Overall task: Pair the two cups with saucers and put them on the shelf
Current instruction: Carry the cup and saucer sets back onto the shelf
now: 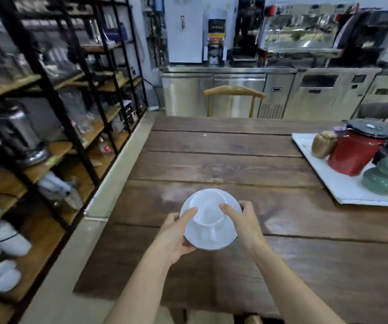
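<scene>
Both hands, left (176, 232) and right (242, 220), grip the saucer (223, 239) bearing a cup (208, 212) (thumbs steadying); keep it level toward the shelf (55, 150).

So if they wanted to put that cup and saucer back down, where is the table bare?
The planks of the table are bare ahead of both hands, out to the chair, and on the near right. The far right corner is crowded: a white tray holds a red canister, a brown jar and a green pot.
</scene>
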